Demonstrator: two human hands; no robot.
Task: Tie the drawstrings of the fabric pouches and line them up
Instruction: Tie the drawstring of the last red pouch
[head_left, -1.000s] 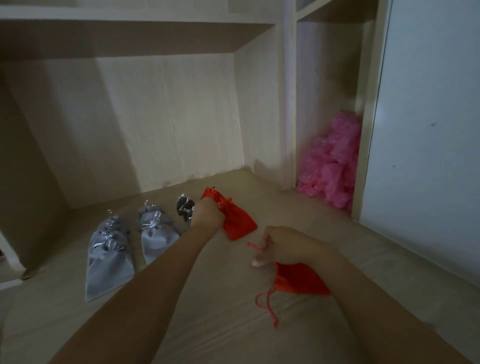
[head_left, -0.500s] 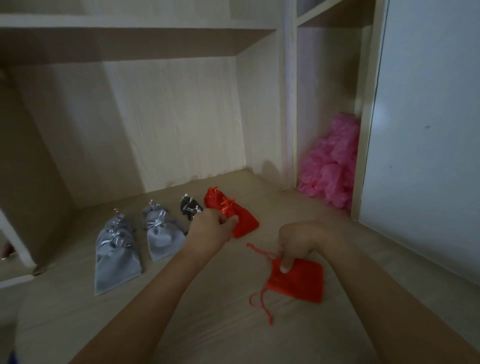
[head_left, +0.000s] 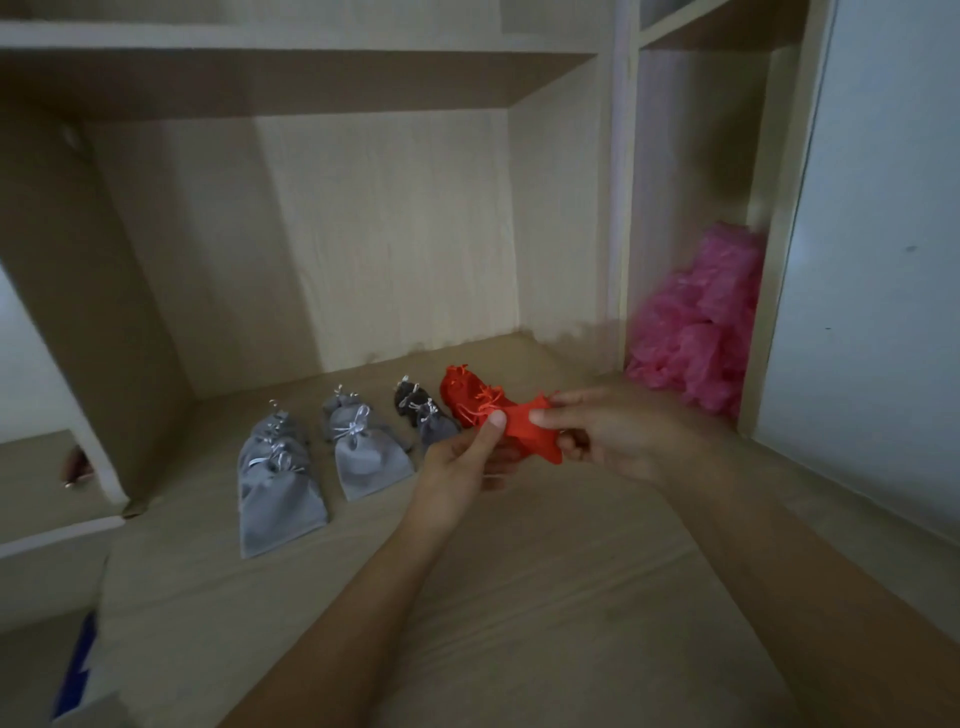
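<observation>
Big wooden shelf floor, row of tied ones across it: grey pouches left, dark pouch, tied red pouch at the right end. Held up just near of that end, loose red pouch, pinched at its top by curled left hand and right hand. Could totally snag the neighbour's cords, or yank unevenly and bunch the mouth crooked.

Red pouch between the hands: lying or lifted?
Lifted: the red pouch is pinched by left hand and right hand, clear of the board.
</observation>
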